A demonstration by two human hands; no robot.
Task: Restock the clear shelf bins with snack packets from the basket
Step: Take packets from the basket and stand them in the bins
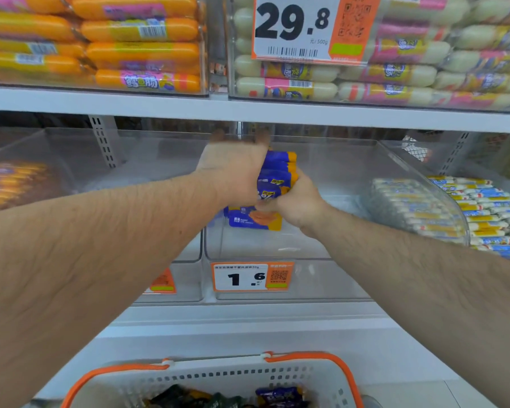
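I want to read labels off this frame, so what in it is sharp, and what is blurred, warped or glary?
Head view: the 29.8 price tag and 1.6 price tag read sharply; the left hand blurs at its fingertips; the blue snack packets are slightly soft; the clear bin shows faint glare; wide-angle distortion bows the shelf edge; the basket and frame corners are soft.

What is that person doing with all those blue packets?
The person is filling a shop shelf. Both hands are reaching into the clear middle bin, holding a stack of blue and orange snack packets between them: the left hand presses flat against one side, and the right hand grips the other. One more blue packet already lies in the bin below them. Down by the person sits a white basket with orange handles, with more packets inside waiting.
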